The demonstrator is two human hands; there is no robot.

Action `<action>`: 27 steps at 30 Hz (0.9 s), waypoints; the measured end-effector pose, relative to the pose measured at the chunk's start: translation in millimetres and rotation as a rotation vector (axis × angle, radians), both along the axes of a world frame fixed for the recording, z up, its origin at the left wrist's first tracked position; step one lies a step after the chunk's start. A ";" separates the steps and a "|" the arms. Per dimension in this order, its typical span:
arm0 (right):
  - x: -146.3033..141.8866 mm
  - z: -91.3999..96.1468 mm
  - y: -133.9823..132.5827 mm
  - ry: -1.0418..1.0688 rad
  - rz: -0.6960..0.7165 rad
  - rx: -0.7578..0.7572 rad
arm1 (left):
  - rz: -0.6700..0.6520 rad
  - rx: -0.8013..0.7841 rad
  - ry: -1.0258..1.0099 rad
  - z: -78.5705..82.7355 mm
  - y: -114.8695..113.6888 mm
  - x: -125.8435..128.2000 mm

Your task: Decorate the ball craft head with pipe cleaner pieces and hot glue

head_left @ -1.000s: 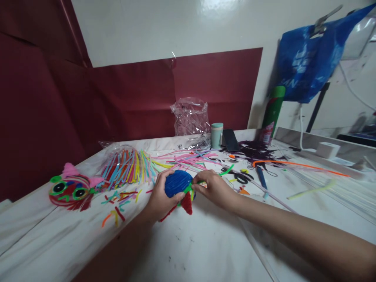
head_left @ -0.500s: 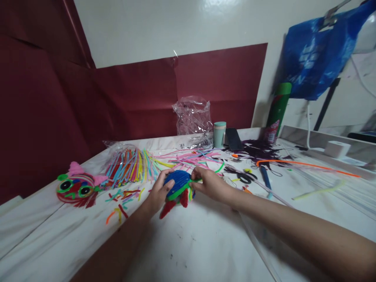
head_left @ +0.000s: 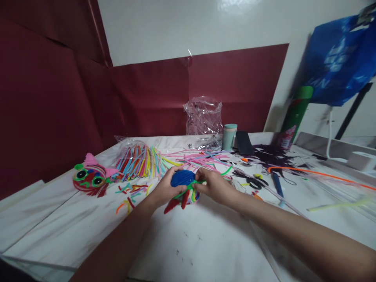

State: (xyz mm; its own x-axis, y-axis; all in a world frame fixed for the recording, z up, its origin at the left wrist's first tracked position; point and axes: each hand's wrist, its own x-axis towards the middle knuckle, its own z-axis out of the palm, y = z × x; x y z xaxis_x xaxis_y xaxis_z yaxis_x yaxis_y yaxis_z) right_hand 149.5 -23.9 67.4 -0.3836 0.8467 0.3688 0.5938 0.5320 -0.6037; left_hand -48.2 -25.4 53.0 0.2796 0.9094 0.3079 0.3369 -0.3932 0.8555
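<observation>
A round pipe-cleaner craft piece [head_left: 182, 178] is held just above the table, between my two hands. It has a blue coiled face, a green rim, red pointed parts below and multicoloured stripes at its lower right. My left hand [head_left: 167, 187] wraps its left side, with the thumb across the lower green rim. At its right edge my right hand [head_left: 212, 185] pinches a green pipe cleaner [head_left: 200, 181] with thumb and fingertips. The far side of the piece is hidden. To the left lies a finished-looking striped pipe-cleaner figure [head_left: 91, 177] with large eyes and pink ears.
Behind the hands lie a bagged bundle of coloured pipe cleaners [head_left: 135, 162] and loose pink ones [head_left: 199, 159]. Short cut pieces [head_left: 135, 192] are scattered at left. Black scissors [head_left: 255, 181], a blue stick [head_left: 276, 184], a phone [head_left: 243, 142] and a green-lidded cup [head_left: 229, 137] are at right.
My view has swung slightly left, so the scene sits farther right. My left thumb has moved from the blue face down to the green rim. The right hand keeps its pinch.
</observation>
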 end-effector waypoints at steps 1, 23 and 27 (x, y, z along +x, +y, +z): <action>-2.4 1.5 -1.8 -0.025 -0.006 0.014 | 0.013 -0.009 0.016 1.8 -1.0 0.0; -2.2 11.9 -3.4 -0.037 0.033 0.055 | 0.170 0.081 0.102 7.7 -8.3 7.5; 3.9 20.0 -8.9 0.084 -0.041 0.278 | 0.167 0.099 0.098 7.0 -6.9 5.8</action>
